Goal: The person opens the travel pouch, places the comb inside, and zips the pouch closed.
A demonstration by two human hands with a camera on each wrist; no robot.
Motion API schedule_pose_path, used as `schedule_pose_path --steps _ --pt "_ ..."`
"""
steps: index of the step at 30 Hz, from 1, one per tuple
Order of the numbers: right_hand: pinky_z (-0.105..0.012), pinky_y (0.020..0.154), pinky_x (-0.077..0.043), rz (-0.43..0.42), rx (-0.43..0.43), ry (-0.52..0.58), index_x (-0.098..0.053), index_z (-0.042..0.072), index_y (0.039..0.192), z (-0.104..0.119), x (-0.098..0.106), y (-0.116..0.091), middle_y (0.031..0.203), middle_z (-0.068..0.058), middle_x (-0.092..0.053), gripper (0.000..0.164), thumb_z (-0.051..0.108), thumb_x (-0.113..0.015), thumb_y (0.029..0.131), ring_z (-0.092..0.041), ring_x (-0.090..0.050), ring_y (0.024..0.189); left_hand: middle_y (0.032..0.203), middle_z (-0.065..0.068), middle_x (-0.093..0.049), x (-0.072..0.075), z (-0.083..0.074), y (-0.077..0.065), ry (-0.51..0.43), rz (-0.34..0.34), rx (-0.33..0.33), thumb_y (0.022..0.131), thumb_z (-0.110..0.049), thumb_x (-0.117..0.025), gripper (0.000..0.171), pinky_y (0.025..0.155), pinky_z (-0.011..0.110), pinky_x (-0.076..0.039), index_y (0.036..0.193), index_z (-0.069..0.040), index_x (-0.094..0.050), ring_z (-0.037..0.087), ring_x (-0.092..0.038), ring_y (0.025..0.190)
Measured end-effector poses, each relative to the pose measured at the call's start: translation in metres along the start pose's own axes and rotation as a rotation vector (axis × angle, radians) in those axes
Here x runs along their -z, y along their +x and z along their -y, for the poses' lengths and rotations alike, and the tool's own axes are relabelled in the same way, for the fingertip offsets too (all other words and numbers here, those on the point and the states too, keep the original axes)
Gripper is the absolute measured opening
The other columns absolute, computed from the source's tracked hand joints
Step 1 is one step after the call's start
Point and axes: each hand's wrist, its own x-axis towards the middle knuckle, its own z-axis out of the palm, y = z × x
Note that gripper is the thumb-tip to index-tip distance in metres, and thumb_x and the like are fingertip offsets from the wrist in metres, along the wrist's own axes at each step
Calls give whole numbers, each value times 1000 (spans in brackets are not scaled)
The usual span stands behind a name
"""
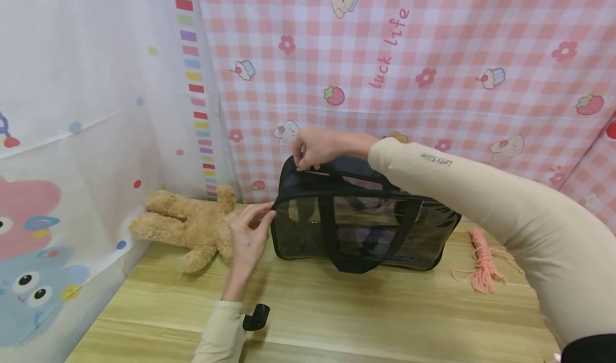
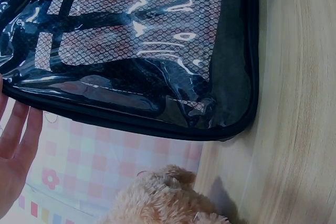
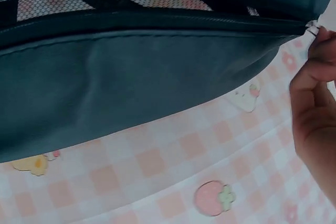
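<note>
A wooden bench (image 1: 366, 312) is stretching nearest, carrying a see-through black bag (image 1: 298, 240) at the centre. At the bag's four o'clock, pink string (image 1: 483, 261) is lying in a loose bundle. At nine o'clock, a person's left grip (image 1: 250, 237) is pinching the bag's edge, and a teddy bear (image 1: 199, 226) is lying beyond it. At eleven o'clock, the right grip (image 1: 320, 148) is pinching a zipper pull (image 3: 313, 24). Behind, a pink checked cloth (image 1: 269, 10) is hanging.
</note>
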Motion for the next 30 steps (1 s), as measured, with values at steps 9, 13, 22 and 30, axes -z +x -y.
schedule_pose_path --steps 9,13,22,30 --pt "-25 49 -44 -72 31 131 -76 4 87 -21 6 -9 73 -6 -69 17 11 -62 92 -19 -60 56 88 19 -66 0 0 2 -4 1 12 83 9 -68 15 63 19 -49 97 8 -71 28 -64 72" --pt "-24 48 -44 -84 -6 192 -76 3 88 -26 4 -11 73 -7 -69 15 10 -63 91 -18 -59 53 87 20 -66 0 1 0 -13 2 9 82 10 -67 15 63 19 -50 97 9 -70 26 -64 72" --pt "-24 47 -42 -75 -45 214 -76 2 88 -34 3 -16 72 -10 -68 15 10 -63 91 -14 -54 49 87 21 -66 -3 2 -1 -20 -26 -16 81 12 -67 15 63 18 -49 96 11 -69 25 -64 71" --pt "-26 47 -43 -62 -62 215 -76 2 88 -39 4 -23 71 -11 -68 15 9 -62 91 -11 -52 47 88 20 -66 -3 1 -2 -3 -21 11 82 10 -68 15 61 17 -48 97 9 -70 25 -65 70"
